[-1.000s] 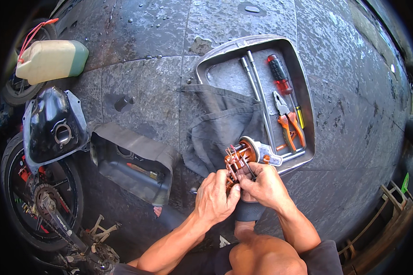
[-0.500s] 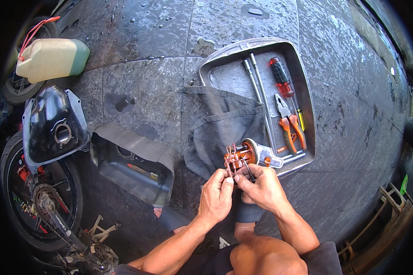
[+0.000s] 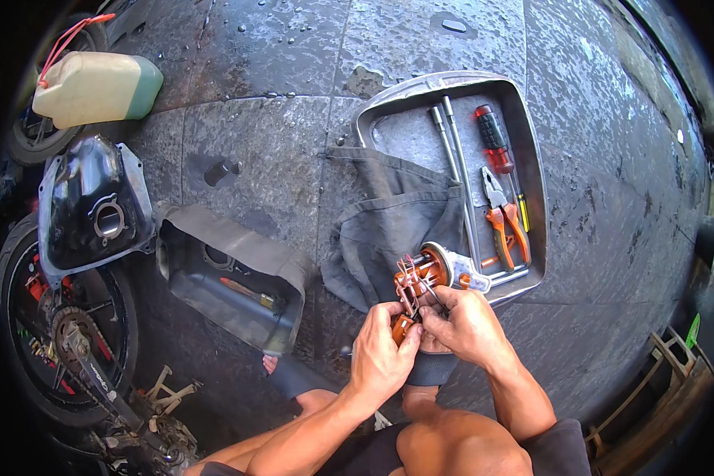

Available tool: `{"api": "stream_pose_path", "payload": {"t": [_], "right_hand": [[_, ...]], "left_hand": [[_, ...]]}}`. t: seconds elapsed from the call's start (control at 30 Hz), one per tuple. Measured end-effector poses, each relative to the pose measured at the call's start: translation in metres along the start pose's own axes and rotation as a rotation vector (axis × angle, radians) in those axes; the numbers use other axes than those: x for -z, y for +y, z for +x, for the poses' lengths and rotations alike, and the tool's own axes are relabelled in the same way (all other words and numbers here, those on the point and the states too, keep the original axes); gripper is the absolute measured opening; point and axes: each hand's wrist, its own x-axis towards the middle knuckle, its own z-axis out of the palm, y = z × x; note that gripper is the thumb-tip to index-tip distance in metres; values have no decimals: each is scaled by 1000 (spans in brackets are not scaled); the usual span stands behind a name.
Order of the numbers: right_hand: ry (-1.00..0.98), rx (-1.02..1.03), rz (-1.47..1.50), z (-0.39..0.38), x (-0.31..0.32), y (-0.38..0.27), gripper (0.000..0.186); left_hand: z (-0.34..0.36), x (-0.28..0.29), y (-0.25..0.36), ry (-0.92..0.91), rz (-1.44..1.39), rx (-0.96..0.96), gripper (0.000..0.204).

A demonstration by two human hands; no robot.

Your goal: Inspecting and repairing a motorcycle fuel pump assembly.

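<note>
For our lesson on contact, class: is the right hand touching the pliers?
Apart. The head view shows it: the pliers lie in the tray, with a plain gap between them and the right hand.

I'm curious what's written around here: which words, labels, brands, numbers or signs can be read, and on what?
Motorcycle swingarm: small pale lettering, which I won't copy out.
Fuel pump assembly: any markings are too small to read.
Screwdriver, combination pliers, jerrycan: no readable text.
</note>
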Motion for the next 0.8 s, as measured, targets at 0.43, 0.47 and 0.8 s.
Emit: {"api": "stream_pose_path", "payload": {"t": [0.43,0.47,0.8], "right_hand": [[139,120,-75,-6,-15,4,14],[140,120,-78,-6,-15,4,14],[90,-66,154,-3,-23,9,16]], "left_hand": [[1,6,1,82,229,-252,39],[1,5,1,74,235,-262,40],[4,8,-6,54,274,-372,44]]}}
